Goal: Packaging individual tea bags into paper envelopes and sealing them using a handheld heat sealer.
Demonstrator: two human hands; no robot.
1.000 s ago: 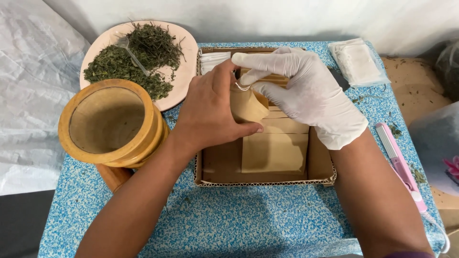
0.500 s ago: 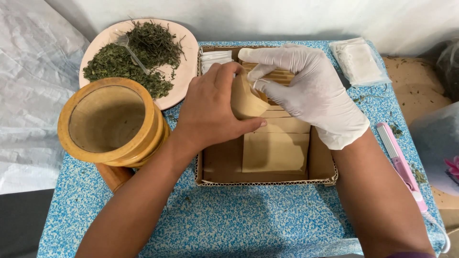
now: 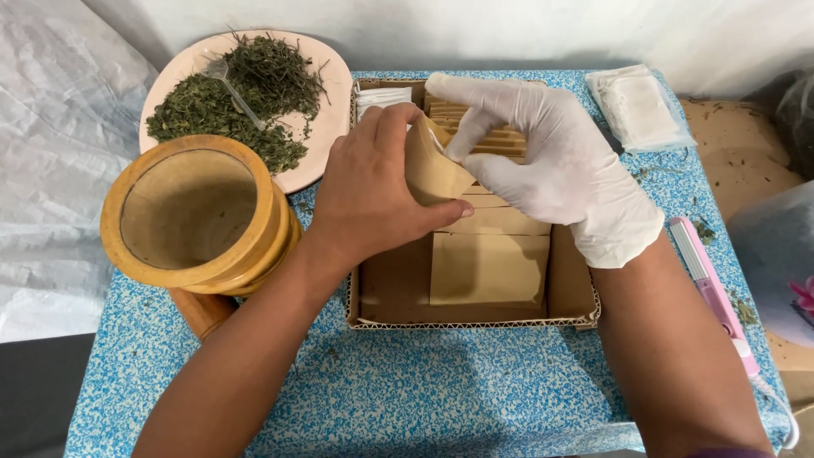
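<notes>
A brown paper pouch (image 3: 434, 170) is being gripped by the bare left hand (image 3: 373, 195). Its open top is being pinched by the gloved right hand (image 3: 560, 165). A cardboard box (image 3: 381, 293) is lying beneath both hands.

One wooden mortar (image 3: 197, 214), one pink plate (image 3: 326, 102) bearing two herb piles, one cardboard box (image 3: 386, 293) of brown paper pouches (too overlapped to count), one pink sealer (image 3: 710, 288), two hands.

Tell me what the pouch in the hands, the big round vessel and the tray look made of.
Pouch: matte brown kraft paper, judging by its creases. Round vessel: probably turned wood, smooth honey-coloured finish with faint grain. Tray: corrugated cardboard, fluted edge showing along the front rim.
</notes>
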